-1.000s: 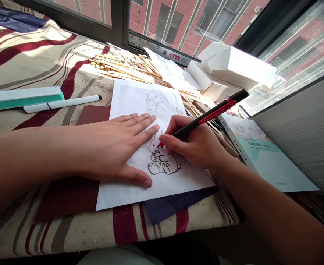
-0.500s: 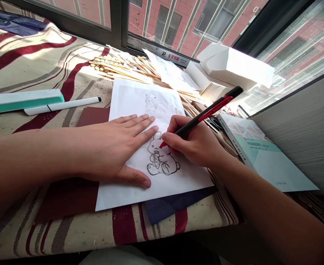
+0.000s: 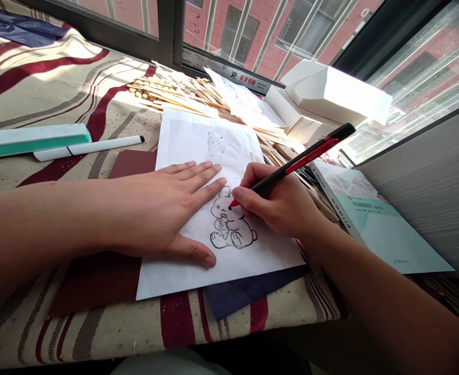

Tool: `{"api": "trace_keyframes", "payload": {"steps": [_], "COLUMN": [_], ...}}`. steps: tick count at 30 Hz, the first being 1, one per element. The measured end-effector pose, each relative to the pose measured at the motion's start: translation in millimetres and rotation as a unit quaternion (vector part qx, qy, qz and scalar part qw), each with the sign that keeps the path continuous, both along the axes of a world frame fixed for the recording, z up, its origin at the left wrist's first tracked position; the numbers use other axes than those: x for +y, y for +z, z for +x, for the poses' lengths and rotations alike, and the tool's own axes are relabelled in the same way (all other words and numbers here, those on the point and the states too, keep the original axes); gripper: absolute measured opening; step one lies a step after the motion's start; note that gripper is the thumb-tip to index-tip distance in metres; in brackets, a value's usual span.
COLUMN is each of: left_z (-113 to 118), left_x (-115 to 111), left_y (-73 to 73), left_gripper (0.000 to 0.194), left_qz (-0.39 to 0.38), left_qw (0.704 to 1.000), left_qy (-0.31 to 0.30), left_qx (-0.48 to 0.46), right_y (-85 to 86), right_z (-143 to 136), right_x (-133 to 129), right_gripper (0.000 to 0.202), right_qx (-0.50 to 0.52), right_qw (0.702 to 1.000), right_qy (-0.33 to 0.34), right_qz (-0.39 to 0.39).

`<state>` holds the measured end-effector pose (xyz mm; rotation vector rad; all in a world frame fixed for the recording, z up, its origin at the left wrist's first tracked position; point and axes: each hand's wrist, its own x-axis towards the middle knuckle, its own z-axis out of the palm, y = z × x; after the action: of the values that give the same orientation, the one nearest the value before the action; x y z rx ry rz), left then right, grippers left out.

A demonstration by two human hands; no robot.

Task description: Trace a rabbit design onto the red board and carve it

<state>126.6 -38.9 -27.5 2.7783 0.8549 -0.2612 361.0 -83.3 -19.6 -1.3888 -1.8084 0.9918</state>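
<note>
A white sheet of paper bears an outlined rabbit drawing with a carrot, and a smaller, fainter figure above it. My left hand lies flat on the sheet, fingers spread, left of the rabbit. My right hand is closed round a black and red pen, its red tip touching the rabbit's face near a dark eye spot. The pen leans up to the right. Under the sheet show dark red paper and dark blue paper.
At the left lie a white and green box and a white marker. Wooden sticks and an open white box stand by the window. A pale green book is at the right, beyond my right forearm.
The pen's upper end has tilted slightly to the right, and its tip has shifted a little on the rabbit's face. A darker spot shows at the tip. My left hand stays in place.
</note>
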Motion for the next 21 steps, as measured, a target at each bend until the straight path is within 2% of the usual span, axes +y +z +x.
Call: {"api": "trace_keyframes", "payload": {"steps": [6,13,21], "left_z": [0.3,0.6,-0.9], "left_x": [-0.9,-1.8,0.7], "left_y": [0.3,0.9,-1.3], "left_gripper": [0.13,0.131,0.13], "left_qz": [0.002,-0.001,-0.005], "left_qw": [1.0,1.0,1.0], "left_qy": [-0.004,0.001,-0.001], "left_qx": [0.001,0.023,-0.01], "right_y": [2.3,4.4,2.9], "right_z": [-0.5,-1.8,-2.2], "right_x": [0.4,1.5,2.2], "right_gripper": [0.029,0.027,0.028], "right_qx": [-0.01,-0.029,-0.031], "right_qw": [1.0,0.999,0.999], "right_qy": [0.011,-0.016,-0.025], "right_qz": [-0.006,-0.014,-0.007]}}
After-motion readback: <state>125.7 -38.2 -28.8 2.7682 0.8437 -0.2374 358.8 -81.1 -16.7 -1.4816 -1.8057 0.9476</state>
